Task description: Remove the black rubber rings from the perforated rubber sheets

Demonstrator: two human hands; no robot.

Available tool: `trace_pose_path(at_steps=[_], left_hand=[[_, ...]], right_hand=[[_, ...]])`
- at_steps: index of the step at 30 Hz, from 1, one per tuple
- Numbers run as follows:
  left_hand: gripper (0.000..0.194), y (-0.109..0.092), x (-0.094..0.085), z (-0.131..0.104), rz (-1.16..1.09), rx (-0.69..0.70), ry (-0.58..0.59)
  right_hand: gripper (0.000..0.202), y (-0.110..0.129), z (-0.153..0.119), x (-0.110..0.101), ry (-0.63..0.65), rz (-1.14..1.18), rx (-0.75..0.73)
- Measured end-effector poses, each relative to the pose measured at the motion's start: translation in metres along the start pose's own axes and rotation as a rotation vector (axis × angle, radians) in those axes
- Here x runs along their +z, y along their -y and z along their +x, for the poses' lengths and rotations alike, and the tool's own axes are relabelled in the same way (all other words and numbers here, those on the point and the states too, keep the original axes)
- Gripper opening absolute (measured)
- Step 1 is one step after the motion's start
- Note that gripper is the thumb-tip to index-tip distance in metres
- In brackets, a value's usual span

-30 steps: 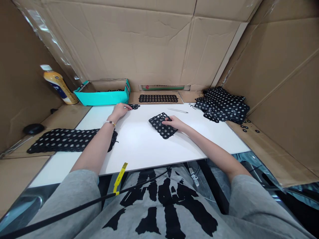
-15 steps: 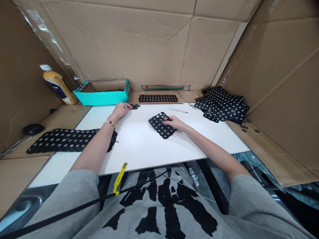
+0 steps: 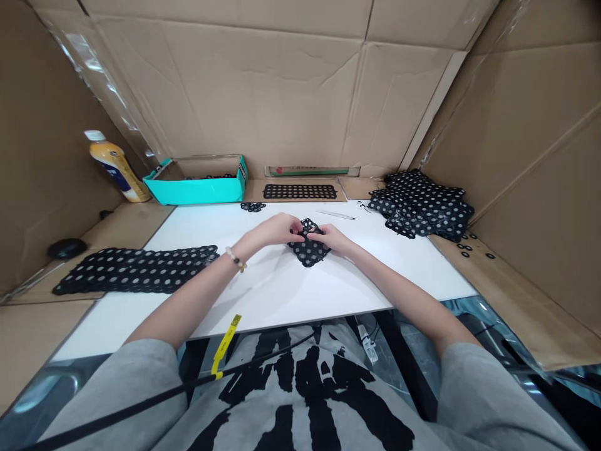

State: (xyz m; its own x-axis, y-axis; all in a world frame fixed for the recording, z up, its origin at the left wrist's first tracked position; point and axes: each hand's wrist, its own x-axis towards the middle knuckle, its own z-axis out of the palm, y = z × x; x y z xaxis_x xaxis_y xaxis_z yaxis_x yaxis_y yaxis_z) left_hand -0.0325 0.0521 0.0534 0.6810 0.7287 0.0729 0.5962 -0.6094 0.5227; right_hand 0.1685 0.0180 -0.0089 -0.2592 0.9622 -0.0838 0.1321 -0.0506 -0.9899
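Note:
A black sheet of joined rings [image 3: 308,252], with pale dots showing through its holes, lies at a slant on the white tabletop between my hands. My right hand [image 3: 332,238] pinches its upper right side between thumb and fingers. From the left, my left hand [image 3: 282,229] reaches its upper left edge, thumb and fingers closed together. Something dark shows at those fingertips, but I cannot tell a loose ring from the sheet's edge. Behind my left hand sits a small heap of loose black rings [image 3: 252,207].
Finished-looking ring sheets are piled at the right [image 3: 422,203], and a long strip [image 3: 141,269] lies at the left. Along the back are a turquoise box [image 3: 195,191], a black grid [image 3: 300,191] and a white pen-like tool [image 3: 337,215]. A bottle [image 3: 117,166] stands far left. Cardboard walls [image 3: 235,81] enclose the table.
My left hand has come from the loose-ring heap rightward to the sheet's upper left edge. My right hand keeps its pinch on the sheet, which has turned slightly. The view has shifted a little.

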Motion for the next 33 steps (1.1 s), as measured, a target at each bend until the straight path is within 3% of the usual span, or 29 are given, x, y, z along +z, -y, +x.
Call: trace_pose_path(at_steps=[5,11,13,18,24,29,33], left_hand=[[0.024,0.005,0.026,-0.019,-0.247,-0.060,-0.128],[0.025,0.022,0.031,-0.029,-0.446,-0.203,-0.228],[0.023,0.036,0.027,-0.028,-0.523,-0.304,-0.293],[0.023,0.089,0.005,-0.032,-0.490,-0.613,-0.620],[0.023,0.136,-0.004,-0.035,-0.473,-0.736,-0.669],[0.021,0.151,-0.024,-0.011,-0.371,-0.773,-0.696],[0.025,0.156,-0.047,0.005,-0.081,-0.732,-0.635]], right_hand=[[0.044,0.002,-0.004,0.010,0.028,0.045,-0.106],[0.047,0.004,-0.008,0.012,0.103,-0.070,-0.079],[0.049,0.003,-0.006,0.010,0.093,-0.101,-0.086],[0.048,-0.004,0.000,0.006,0.095,-0.061,-0.042],[0.043,-0.009,0.001,0.005,0.076,-0.005,-0.044],[0.040,-0.010,0.002,0.007,0.088,0.056,-0.002],[0.040,-0.009,0.002,0.009,0.079,0.070,0.004]])
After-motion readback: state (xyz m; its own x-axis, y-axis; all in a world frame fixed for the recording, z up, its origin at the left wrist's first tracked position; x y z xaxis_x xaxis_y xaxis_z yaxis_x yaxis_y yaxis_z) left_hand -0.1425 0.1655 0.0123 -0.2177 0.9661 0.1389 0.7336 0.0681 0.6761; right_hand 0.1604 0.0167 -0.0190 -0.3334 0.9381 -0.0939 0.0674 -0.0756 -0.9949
